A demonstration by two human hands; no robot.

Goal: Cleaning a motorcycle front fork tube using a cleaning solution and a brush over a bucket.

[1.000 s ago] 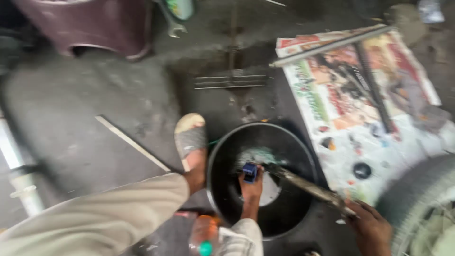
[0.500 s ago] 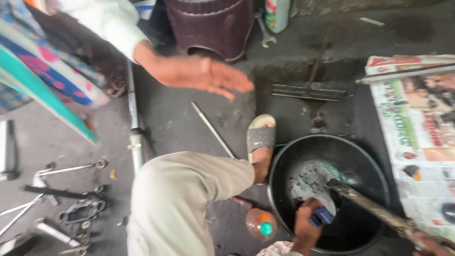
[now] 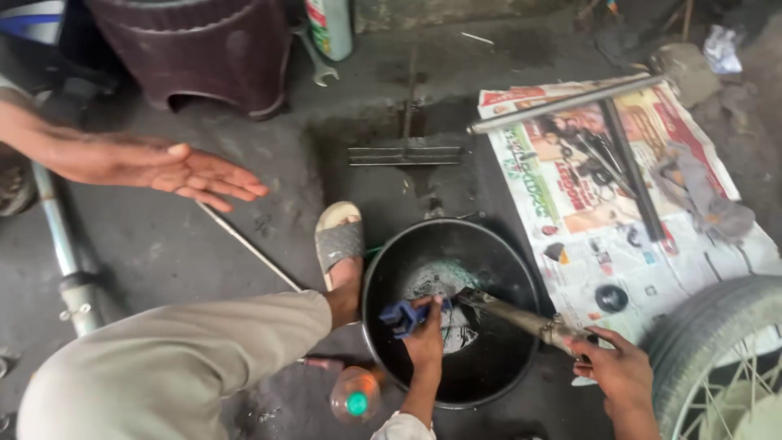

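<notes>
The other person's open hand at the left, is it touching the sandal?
Apart. The head view shows the other person's open hand hovering over bare grey floor, with a clear strip of floor between its fingertips and the sandal.

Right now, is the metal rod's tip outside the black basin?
No: the right hand holds the metal rod with its tip inside the black basin.

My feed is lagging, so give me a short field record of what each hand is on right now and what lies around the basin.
left hand: holds a blue brush inside the black basin
right hand: grips a greasy metal rod that slants into the basin
other person's hand: open, above the floor
right of basin: newspaper with metal bars
near edge: tyre, plastic bottle
</notes>
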